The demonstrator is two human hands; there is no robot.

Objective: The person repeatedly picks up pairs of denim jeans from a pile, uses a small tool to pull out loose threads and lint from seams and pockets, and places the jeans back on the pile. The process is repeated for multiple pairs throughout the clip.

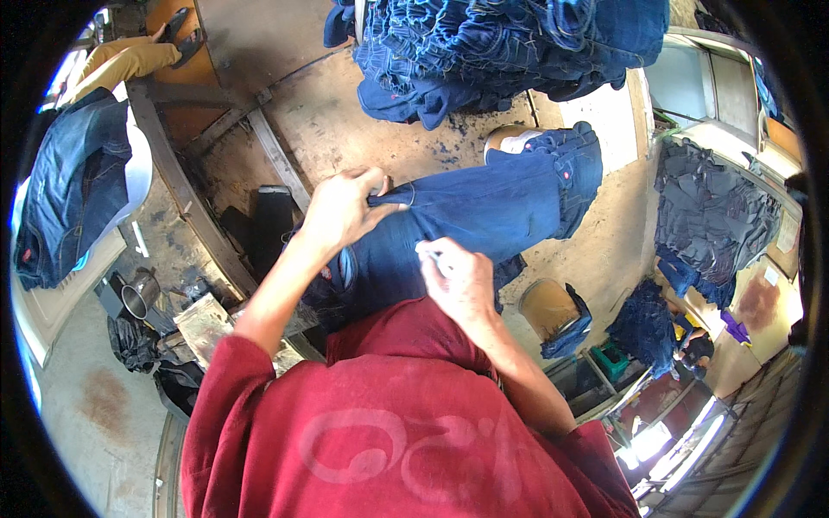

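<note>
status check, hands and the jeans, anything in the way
Left hand pinching jeans at a fold. Right hand closed on small pale tool, tip on denim. Nothing between the hands.

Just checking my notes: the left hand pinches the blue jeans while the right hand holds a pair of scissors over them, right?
Not quite. The head view shows the left hand pinching the jeans, but the right hand holds a small white stick, perhaps chalk, not scissors.

Garment workshop: jeans stacks [509,43] everywhere (concrete floor [363,129]).
</note>
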